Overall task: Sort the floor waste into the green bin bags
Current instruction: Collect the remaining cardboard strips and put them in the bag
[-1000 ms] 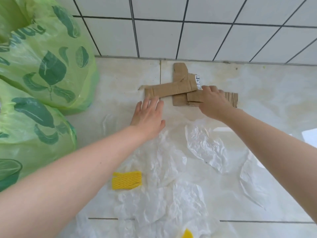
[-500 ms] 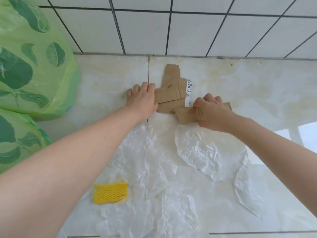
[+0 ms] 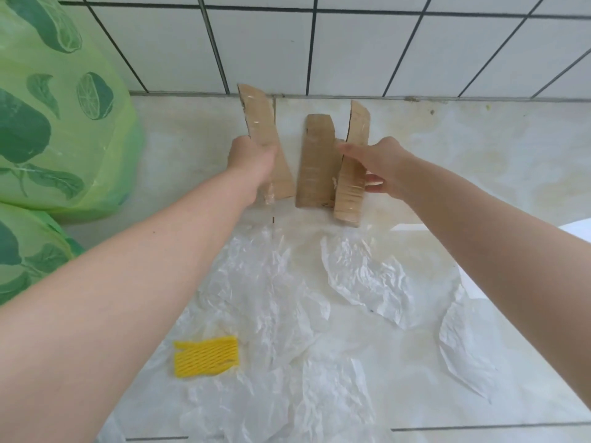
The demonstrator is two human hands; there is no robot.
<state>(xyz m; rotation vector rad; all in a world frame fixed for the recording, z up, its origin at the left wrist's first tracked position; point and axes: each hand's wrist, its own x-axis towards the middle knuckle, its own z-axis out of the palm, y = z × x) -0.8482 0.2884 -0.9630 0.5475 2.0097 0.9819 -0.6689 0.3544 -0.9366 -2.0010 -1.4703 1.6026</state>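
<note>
nearest on the floor point(image 3: 511, 174) lies a yellow foam net point(image 3: 206, 356), flat among crumpled clear plastic sheets point(image 3: 364, 279), all loose and not yet gathered. beyond them both arms reach toward the tiled wall point(image 3: 351, 46). the left hand point(image 3: 252, 161) has its grip clamped on one cardboard strip point(image 3: 260, 123), held upright with its top end curling over. the right hand point(image 3: 380, 167) has its grip clamped on two more cardboard strips point(image 3: 319, 161), thumb on the near face and fingers behind, the pair fanned apart and looking loosely pinched. off to the left the green bin bags point(image 3: 64, 123) stand one behind the other, well apart from both hands; their mouths are out of view. to do this step well, it seems best to bring the three strips together into one flat stack in a single hand, edges aligned, before swinging left, since the fanned pair could slip. carry them end-first so they slide into the bag's mouth rather than catching its thin wall, and keep cardboard in one bag, leaving plastic and foam for separate passes.
</note>
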